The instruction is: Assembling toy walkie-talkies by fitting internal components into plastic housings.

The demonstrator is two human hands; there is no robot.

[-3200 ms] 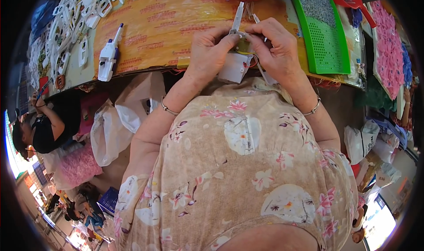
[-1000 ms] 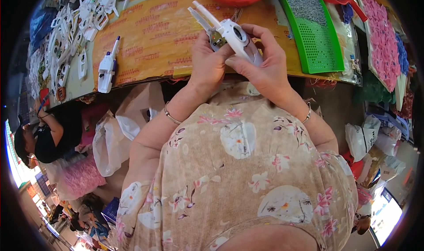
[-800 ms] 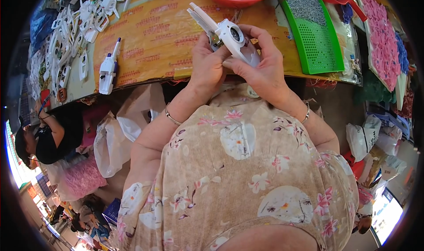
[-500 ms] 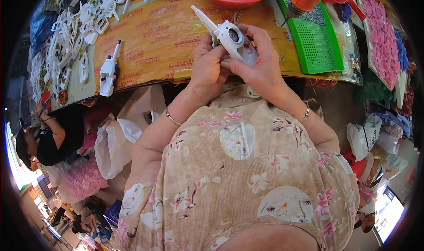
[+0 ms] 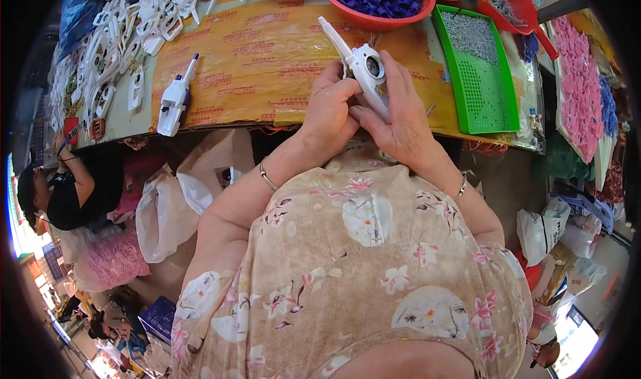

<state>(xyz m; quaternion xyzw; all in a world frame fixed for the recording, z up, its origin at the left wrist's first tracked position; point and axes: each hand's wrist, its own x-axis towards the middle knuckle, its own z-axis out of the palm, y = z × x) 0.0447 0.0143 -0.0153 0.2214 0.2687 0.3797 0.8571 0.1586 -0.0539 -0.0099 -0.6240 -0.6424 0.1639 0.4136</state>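
My left hand and my right hand hold a white plastic toy gun shell over the table's front edge. It has a long thin barrel that points up and to the left, and a round dark speaker-like disc on its side. The left fingers wrap around its near left side, and the right fingers lie along its right side. Part of its lower end is hidden by the hands. To the left, a white toy gun with dark blue parts lies on the table.
Several white shells with wires are heaped at the left. A red bowl of blue parts stands at the back. To the right are a green perforated tray of screws, a red scoop and pink parts. Another person sits left.
The view has shifted, so the table items appear lower. The shell has turned slightly in my hands, and my right fingers are straighter and closer along its side.
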